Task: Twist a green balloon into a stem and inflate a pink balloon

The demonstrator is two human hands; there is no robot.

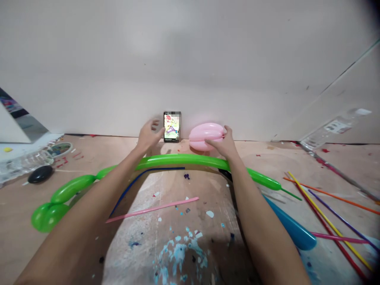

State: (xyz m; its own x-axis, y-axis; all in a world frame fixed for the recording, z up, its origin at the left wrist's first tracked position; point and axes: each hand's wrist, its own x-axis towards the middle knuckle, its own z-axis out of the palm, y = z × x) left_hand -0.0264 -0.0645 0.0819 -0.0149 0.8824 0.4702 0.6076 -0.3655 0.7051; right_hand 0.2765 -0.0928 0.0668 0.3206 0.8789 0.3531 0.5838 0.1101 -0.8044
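Note:
A phone (171,127) with a lit screen leans upright against the wall. At its left edge is my left hand (150,136), fingers apart and slightly curled, holding nothing, with the thumb close to or touching the phone. My right hand (223,142) grips the right end of a pink inflated balloon (206,136), which has lengthwise folds or segments. A long green modelling balloon (184,160) stretches beneath both forearms. It is twisted into rounded sections at the left and has a thin uninflated tail at the right.
Uninflated balloons lie about, including blue (130,184), pink (154,209), yellow (326,217) and orange (341,192). A teal inflated balloon (292,225) is by my right forearm. A plastic bottle (335,127) leans at right; a black balloon (40,174) sits at left.

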